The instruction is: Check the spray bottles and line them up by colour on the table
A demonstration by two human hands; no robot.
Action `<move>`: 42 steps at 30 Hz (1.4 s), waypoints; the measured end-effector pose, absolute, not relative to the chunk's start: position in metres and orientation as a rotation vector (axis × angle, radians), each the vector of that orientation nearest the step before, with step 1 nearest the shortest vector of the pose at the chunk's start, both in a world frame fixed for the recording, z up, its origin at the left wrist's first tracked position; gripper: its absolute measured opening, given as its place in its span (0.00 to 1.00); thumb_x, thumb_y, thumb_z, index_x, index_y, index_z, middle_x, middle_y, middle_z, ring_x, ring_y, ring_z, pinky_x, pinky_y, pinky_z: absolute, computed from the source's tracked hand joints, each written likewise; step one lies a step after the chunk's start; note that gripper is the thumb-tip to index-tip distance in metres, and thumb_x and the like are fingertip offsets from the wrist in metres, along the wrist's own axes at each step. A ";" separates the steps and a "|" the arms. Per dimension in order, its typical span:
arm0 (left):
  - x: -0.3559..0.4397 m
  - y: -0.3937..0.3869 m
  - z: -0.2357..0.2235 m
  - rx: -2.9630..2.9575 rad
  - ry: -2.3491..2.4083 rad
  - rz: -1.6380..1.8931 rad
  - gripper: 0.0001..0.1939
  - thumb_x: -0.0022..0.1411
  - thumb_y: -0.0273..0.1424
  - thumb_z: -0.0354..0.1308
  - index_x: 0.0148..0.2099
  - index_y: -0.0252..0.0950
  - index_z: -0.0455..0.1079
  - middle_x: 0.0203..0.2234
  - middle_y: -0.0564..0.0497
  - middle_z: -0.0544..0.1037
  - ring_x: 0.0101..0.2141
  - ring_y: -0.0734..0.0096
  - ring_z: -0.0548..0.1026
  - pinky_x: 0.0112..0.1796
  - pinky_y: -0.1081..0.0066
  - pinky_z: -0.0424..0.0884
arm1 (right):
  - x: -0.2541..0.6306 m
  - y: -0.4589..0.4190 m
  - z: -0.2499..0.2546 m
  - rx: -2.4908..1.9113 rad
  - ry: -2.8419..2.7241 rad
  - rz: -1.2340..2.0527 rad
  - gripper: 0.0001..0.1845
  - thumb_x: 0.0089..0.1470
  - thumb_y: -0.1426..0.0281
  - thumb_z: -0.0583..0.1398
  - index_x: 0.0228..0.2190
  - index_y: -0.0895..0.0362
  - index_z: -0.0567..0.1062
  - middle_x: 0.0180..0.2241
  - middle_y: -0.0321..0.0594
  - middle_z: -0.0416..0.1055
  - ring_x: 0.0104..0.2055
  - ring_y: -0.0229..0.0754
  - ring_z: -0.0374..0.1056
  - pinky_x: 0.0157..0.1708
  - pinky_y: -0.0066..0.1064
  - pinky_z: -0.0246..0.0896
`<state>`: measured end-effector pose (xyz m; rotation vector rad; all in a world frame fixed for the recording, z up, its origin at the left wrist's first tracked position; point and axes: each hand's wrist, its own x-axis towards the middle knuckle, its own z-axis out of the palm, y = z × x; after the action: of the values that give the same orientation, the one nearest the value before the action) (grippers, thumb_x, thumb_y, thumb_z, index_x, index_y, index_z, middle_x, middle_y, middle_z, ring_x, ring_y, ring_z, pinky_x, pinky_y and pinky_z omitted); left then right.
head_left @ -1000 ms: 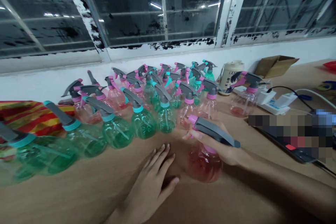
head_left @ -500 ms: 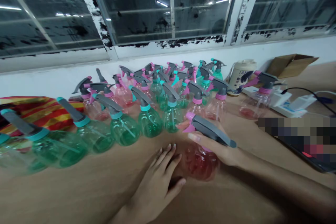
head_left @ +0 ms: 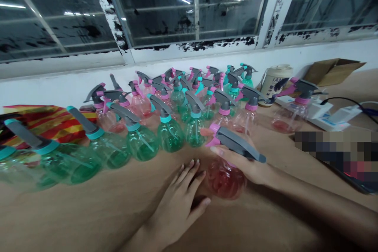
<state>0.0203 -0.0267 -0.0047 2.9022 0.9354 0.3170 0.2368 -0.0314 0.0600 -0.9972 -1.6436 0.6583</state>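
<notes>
My right hand [head_left: 248,161] is closed around the neck of a pink spray bottle [head_left: 226,181] with a grey and pink trigger head. The bottle stands upright on the wooden table [head_left: 97,216], its nozzle pointing left. My left hand [head_left: 184,195] lies flat on the tabletop, fingers stretched out, just left of the pink bottle and apart from it. Beyond my hands, a green spray bottle [head_left: 170,134] and several like it form a slanting row. The fingers of my right hand behind the trigger head are partly hidden.
Behind the green row crowd more spray bottles [head_left: 140,102], pink and green, by the wall. At right are a lone pink spray bottle [head_left: 288,118], a white power strip [head_left: 327,120], a cream canister [head_left: 276,82], an open cardboard box [head_left: 332,71] and a dark flat device [head_left: 351,177]. A red-yellow cloth [head_left: 53,126] lies left.
The view has shifted slightly. Both hands stay in nearly the same places, the right still on the pink spray bottle and the left still flat on the table.
</notes>
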 end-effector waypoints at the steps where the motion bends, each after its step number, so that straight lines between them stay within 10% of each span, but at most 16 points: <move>1: 0.020 -0.027 -0.004 2.904 0.935 0.313 0.26 0.68 0.43 0.50 0.63 0.37 0.57 0.64 0.44 0.56 0.63 0.56 0.54 0.58 0.51 0.57 | 0.237 -0.031 0.059 -0.994 -1.640 0.653 0.09 0.54 0.63 0.60 0.26 0.53 0.68 0.22 0.29 0.60 0.24 0.35 0.57 0.25 0.29 0.57; 14: 0.020 -0.026 -0.005 2.921 0.944 0.284 0.26 0.68 0.42 0.50 0.64 0.37 0.57 0.64 0.45 0.57 0.63 0.56 0.53 0.59 0.51 0.57 | 0.235 -0.034 0.065 -1.013 -1.610 0.682 0.06 0.54 0.65 0.59 0.33 0.53 0.74 0.33 0.37 0.76 0.36 0.43 0.73 0.40 0.38 0.68; 30: 0.021 -0.027 -0.003 2.956 0.949 0.277 0.26 0.68 0.43 0.50 0.63 0.35 0.57 0.63 0.43 0.59 0.62 0.56 0.55 0.58 0.51 0.58 | 0.242 -0.034 0.060 -1.068 -1.656 0.631 0.16 0.57 0.60 0.57 0.22 0.53 0.65 0.21 0.31 0.62 0.24 0.36 0.60 0.26 0.30 0.59; 42: 0.021 -0.027 -0.004 2.972 0.949 0.270 0.27 0.68 0.42 0.51 0.64 0.35 0.56 0.63 0.43 0.59 0.62 0.56 0.55 0.58 0.52 0.58 | 0.238 -0.028 0.059 -0.985 -1.569 0.653 0.11 0.54 0.63 0.61 0.40 0.52 0.72 0.33 0.34 0.73 0.33 0.39 0.69 0.33 0.32 0.64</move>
<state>0.0210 -0.0265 -0.0040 2.9718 0.9492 0.2700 0.2384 -0.0282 0.0593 -0.9847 -1.5685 0.6527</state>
